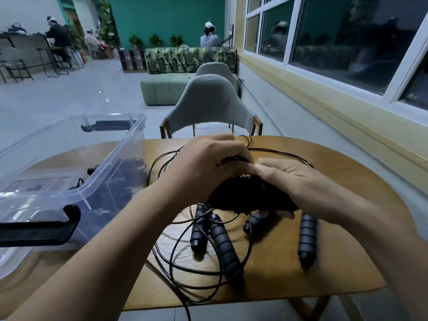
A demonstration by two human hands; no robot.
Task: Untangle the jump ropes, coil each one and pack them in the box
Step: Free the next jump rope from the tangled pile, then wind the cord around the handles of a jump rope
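Your forearms (104, 262) fill the bottom of the view, reaching in from both lower corners to meet over the middle of the table (342, 256). Your left hand (208, 163) is curled, its fingers pinching a thin black cord (280, 152) where a strand passes by the knuckles, just above your right thumb. Your right hand (289, 179) wraps a dark bundle (243, 195) from the right, thumb on top and fingertips (286, 214) showing beneath it; the bundle is too dark to tell its parts apart. The two hands touch at the bundle, which you hold just above the table. Below it four ribbed black handles (225, 246) lie on the wood: two close together on the left, one just below your right fingertips, one apart on the right. The cord runs in loose overlapping loops round and under the handles and arcs behind your hands at the far side, and one strand drops over the near edge. On your left the clear open-topped box (111, 163) stands on the table beside the loops; a black latch (39, 225) sits at its near end, and dark shapes lie inside, blurred through the wall. A grey chair (208, 103) stands at the table's far edge, and a window (347, 42) runs along the right wall.
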